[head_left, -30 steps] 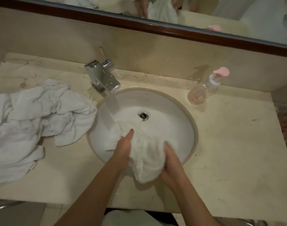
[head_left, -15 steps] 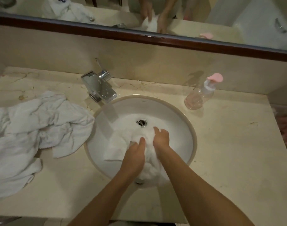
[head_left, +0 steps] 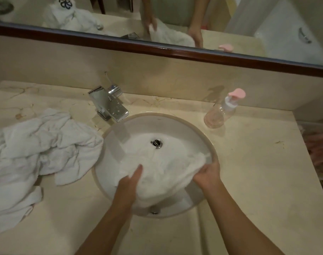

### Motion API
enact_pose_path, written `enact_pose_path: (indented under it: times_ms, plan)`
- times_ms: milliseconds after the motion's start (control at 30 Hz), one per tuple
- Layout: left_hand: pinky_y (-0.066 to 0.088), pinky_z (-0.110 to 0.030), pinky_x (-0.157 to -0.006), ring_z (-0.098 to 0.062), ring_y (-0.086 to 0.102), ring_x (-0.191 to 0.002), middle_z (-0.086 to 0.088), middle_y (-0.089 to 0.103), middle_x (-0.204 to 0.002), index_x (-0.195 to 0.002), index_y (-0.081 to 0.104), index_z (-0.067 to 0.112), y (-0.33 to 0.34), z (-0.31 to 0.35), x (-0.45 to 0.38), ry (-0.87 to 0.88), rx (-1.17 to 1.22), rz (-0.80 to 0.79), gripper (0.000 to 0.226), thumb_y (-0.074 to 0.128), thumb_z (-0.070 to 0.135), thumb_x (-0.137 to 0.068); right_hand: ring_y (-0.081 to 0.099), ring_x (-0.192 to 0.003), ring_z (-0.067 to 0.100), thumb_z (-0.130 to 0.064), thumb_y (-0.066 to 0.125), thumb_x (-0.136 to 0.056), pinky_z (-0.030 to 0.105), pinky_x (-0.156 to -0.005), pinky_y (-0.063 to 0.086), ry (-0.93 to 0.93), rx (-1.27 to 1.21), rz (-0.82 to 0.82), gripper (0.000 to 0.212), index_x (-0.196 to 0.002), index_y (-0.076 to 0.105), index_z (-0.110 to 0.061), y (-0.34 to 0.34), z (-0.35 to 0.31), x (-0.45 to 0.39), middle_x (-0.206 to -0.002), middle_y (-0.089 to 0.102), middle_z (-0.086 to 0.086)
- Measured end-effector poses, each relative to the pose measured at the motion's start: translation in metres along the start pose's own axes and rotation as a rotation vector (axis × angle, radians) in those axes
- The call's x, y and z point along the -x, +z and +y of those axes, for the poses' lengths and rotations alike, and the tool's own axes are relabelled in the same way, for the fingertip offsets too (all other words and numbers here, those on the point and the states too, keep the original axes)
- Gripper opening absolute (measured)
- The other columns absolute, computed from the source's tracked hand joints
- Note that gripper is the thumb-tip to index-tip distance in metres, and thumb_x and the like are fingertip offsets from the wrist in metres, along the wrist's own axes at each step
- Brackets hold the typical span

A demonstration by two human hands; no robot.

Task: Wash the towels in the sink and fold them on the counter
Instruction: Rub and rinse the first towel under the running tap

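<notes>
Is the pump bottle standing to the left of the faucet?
No, the pump bottle stands right of the faucet, past the sink.

Sink bowl (head_left: pixel 199 131): near half filled by a spread white towel (head_left: pixel 166 170) with both hands on it; far half around the drain (head_left: pixel 156 143) open. Faucet (head_left: pixel 109 105) overhangs the far-left rim. Counter (head_left: pixel 249 181) right of the bowl bare except a pump bottle (head_left: pixel 219 113) at the far edge. Left counter covered by a crumpled towel pile (head_left: pixel 37 155) reaching the rim.
</notes>
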State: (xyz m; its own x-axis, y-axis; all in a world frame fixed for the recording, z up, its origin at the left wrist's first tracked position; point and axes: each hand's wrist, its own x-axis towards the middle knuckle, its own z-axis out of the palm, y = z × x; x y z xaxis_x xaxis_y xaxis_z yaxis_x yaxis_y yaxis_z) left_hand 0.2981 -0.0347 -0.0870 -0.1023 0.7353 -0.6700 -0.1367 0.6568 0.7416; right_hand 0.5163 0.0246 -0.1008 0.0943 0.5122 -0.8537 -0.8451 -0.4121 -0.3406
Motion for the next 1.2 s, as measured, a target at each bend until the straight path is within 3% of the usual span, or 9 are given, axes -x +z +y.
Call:
enact_pose_path:
  times_ms: [167,300,400,500,567,700,833,967,1200]
  plan:
    - [0.062,-0.042,-0.073,-0.032,0.07,-0.103,-0.019,0.068,-0.122,-0.121,0.07,0.007,-0.014,0.005,-0.007,-0.264,0.688,-0.195,0.064,0.067,0.056,-0.079,0.074,-0.092,0.032,-0.004,0.099,-0.04,0.043,-0.069,0.062,0.161,-0.053,-0.287,0.06,-0.096,0.078,0.003,-0.026,0.035,0.033,-0.105,0.074,0.021]
    - [0.056,-0.028,-0.076,-0.032,0.066,-0.097,-0.014,0.074,-0.1,-0.12,0.066,0.007,0.025,0.008,-0.003,-0.334,0.305,-0.052,0.058,0.052,0.055,-0.093,0.076,-0.083,0.024,-0.036,0.046,-0.104,0.032,-0.07,0.062,0.274,0.228,-0.253,0.048,-0.113,0.067,0.006,-0.003,0.072,0.061,-0.099,0.075,0.019]
    - [0.043,-0.038,-0.105,-0.03,0.058,-0.119,-0.012,0.063,-0.129,-0.136,0.054,0.008,0.031,0.013,-0.014,-0.22,-0.122,0.175,0.069,0.027,0.061,-0.1,0.07,-0.062,0.016,-0.036,0.053,-0.103,0.024,-0.057,0.053,0.086,0.699,-0.268,0.035,-0.091,0.066,-0.006,0.008,0.08,0.062,-0.072,0.072,0.005]
    - [0.045,-0.031,-0.09,-0.024,0.062,-0.1,-0.01,0.069,-0.111,-0.111,0.065,0.009,0.039,0.019,-0.005,-0.143,-0.167,0.139,0.056,0.026,0.049,-0.105,0.051,-0.06,0.007,-0.038,0.064,-0.094,0.03,-0.065,0.042,-0.33,1.179,-0.223,0.033,-0.068,0.055,-0.018,0.015,0.084,0.049,-0.061,0.054,-0.012]
    - [0.043,-0.03,-0.085,-0.019,0.057,-0.092,-0.005,0.068,-0.103,-0.101,0.061,0.02,0.053,0.02,0.009,-0.058,-0.269,0.078,0.043,0.026,0.046,-0.106,0.047,-0.063,0.011,-0.03,0.055,-0.098,0.032,-0.068,0.04,-0.464,1.001,0.025,0.034,-0.071,0.052,-0.009,0.033,0.078,0.032,-0.062,0.051,-0.008]
    - [0.041,-0.035,-0.101,-0.027,0.058,-0.115,-0.009,0.064,-0.123,-0.123,0.061,0.009,0.046,0.032,-0.004,-0.043,-0.269,0.202,0.063,0.023,0.054,-0.103,0.064,-0.087,0.025,-0.048,0.053,-0.086,0.032,-0.078,0.048,-0.058,0.944,-0.133,0.042,-0.088,0.064,-0.007,0.056,0.087,0.032,-0.081,0.065,0.008]
    - [0.042,-0.038,-0.102,-0.027,0.058,-0.115,-0.007,0.06,-0.13,-0.129,0.057,0.009,0.025,0.038,-0.027,-0.051,-0.243,0.241,0.067,0.021,0.058,-0.102,0.05,-0.071,0.011,-0.041,0.048,-0.102,0.031,-0.074,0.042,-0.398,1.154,-0.104,0.035,-0.078,0.047,-0.015,0.036,0.121,0.06,-0.073,0.051,-0.006]
    - [0.038,-0.029,-0.096,-0.025,0.057,-0.12,-0.008,0.063,-0.125,-0.126,0.063,0.01,0.039,0.017,0.0,0.094,-0.442,0.113,0.06,0.026,0.051,-0.104,0.05,-0.072,0.02,-0.031,0.045,-0.104,0.031,-0.072,0.041,-0.393,0.813,0.19,0.034,-0.075,0.046,-0.012,0.055,0.098,0.021,-0.076,0.053,0.003]
    - [0.051,-0.038,-0.09,-0.023,0.064,-0.095,-0.01,0.07,-0.106,-0.107,0.064,0.014,0.03,0.028,-0.011,-0.005,-0.389,0.104,0.051,0.025,0.046,-0.106,0.053,-0.078,0.021,-0.033,0.044,-0.104,0.04,-0.08,0.044,-0.628,1.248,-0.05,0.032,-0.078,0.046,-0.015,0.073,0.104,0.039,-0.076,0.054,-0.001]
